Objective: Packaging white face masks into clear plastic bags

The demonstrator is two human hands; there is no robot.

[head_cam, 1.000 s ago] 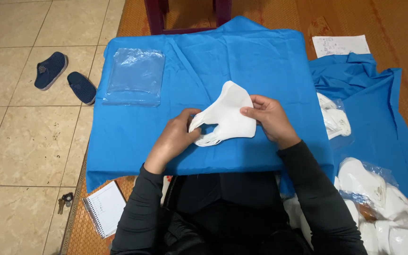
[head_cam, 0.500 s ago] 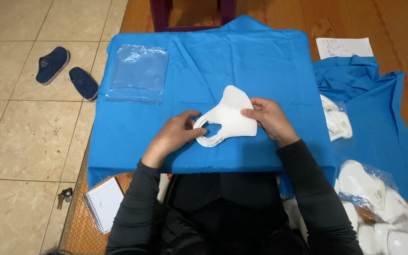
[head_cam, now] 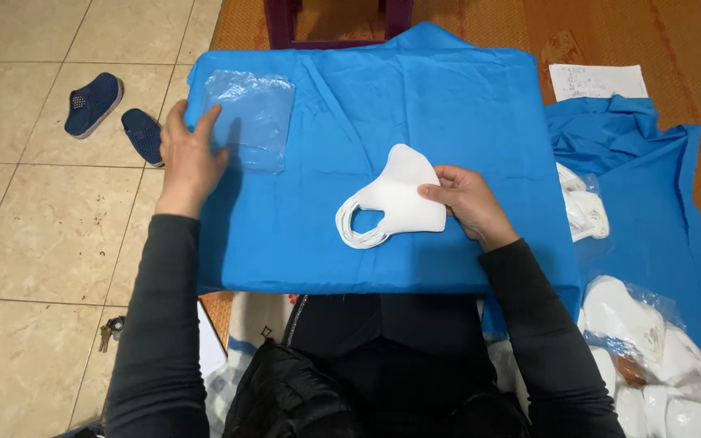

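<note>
A stack of folded white face masks lies in the middle of a blue cloth that covers a low table. My right hand pinches the stack's right edge; the ear loops hang off its lower left. My left hand is spread, fingers apart, at the cloth's far left, its fingertips on the edge of a clear plastic bag that lies flat there.
Two dark blue shoes sit on the tiled floor at left, keys lower down. At right are a second blue cloth, a paper sheet, and clear bags of white masks. A purple stool stands beyond the table.
My left hand has let go of the masks and moved left to the clear plastic bag. My right hand still holds the stack, which has shifted little.
</note>
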